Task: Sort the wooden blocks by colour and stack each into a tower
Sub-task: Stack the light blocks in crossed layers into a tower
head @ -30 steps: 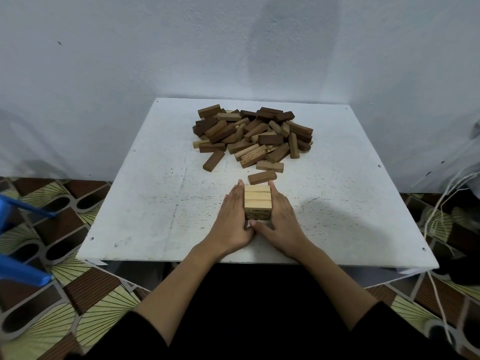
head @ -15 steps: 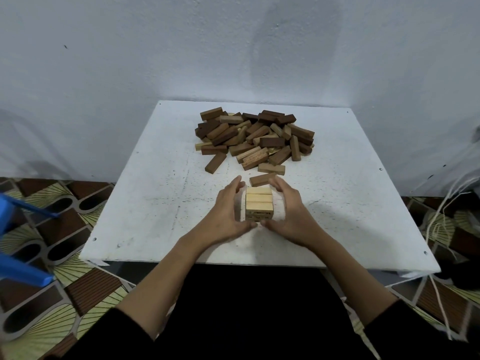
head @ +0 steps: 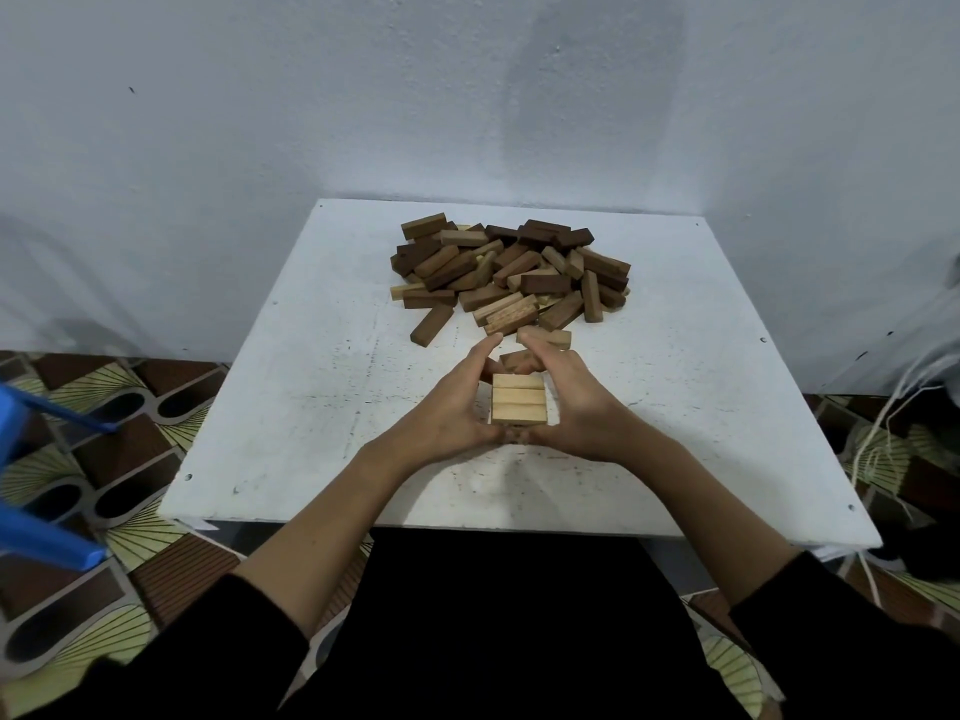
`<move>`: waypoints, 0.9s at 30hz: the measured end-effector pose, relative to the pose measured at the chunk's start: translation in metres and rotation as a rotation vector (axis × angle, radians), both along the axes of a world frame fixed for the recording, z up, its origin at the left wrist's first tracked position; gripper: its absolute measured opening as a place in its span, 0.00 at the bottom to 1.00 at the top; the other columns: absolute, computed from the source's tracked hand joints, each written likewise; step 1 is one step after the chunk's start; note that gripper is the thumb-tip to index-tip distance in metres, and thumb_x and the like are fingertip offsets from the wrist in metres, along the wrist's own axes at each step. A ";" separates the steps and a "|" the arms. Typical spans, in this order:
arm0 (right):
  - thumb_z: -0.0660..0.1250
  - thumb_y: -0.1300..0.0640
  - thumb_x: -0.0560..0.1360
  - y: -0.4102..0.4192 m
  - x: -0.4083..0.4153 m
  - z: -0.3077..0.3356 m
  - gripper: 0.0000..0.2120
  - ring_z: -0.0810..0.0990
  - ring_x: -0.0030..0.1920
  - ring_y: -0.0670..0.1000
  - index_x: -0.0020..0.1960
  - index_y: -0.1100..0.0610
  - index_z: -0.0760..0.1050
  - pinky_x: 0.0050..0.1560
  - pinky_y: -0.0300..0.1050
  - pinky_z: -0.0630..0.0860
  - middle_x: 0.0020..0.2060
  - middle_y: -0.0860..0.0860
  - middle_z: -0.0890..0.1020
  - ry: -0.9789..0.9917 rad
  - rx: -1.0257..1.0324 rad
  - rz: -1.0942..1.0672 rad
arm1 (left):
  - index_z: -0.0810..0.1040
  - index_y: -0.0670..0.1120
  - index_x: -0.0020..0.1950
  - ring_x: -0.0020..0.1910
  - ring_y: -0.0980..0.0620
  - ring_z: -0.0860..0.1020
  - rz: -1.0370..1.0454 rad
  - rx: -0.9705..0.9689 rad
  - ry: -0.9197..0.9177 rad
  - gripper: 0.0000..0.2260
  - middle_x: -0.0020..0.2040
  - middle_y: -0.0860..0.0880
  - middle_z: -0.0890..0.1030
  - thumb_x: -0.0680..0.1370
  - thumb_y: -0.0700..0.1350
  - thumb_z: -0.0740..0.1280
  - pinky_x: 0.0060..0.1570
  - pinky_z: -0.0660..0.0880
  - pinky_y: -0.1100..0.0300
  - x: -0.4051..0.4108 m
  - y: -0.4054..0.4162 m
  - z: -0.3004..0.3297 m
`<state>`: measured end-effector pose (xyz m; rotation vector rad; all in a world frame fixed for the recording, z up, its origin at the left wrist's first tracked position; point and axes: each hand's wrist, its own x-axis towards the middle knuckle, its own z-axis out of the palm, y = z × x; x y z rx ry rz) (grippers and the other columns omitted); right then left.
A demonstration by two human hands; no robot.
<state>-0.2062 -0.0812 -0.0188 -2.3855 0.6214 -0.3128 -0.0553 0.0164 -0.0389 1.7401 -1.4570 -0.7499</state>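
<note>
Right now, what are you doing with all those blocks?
A person is building a small tower of pale wooden blocks near the front of the white square table. The left hand and right hand cup its sides. A mixed pile of brown and pale wooden blocks waits behind.

A plain room in a home, it seems: a bare painted wall (head: 311,122), patterned floor tiles (head: 130,423), a small white tabletop (head: 311,407).

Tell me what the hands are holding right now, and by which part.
Nothing is gripped. The left hand and right hand cup the light-wood tower at its left and right sides, fingers fairly straight; actual contact cannot be told.
</note>
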 end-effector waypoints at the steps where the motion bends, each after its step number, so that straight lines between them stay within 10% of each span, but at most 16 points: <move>1: 0.78 0.54 0.66 0.000 0.001 0.000 0.47 0.65 0.63 0.51 0.75 0.58 0.54 0.61 0.45 0.65 0.62 0.53 0.72 0.007 -0.014 0.003 | 0.53 0.47 0.76 0.58 0.55 0.72 -0.001 -0.004 0.001 0.45 0.57 0.49 0.72 0.67 0.40 0.78 0.59 0.67 0.67 0.000 0.000 0.000; 27: 0.77 0.50 0.66 -0.002 0.000 -0.007 0.49 0.65 0.63 0.50 0.76 0.57 0.52 0.62 0.49 0.64 0.62 0.53 0.72 0.036 -0.064 -0.008 | 0.52 0.48 0.77 0.58 0.55 0.72 -0.015 0.012 0.013 0.46 0.57 0.50 0.72 0.67 0.40 0.78 0.51 0.64 0.80 -0.002 0.001 0.006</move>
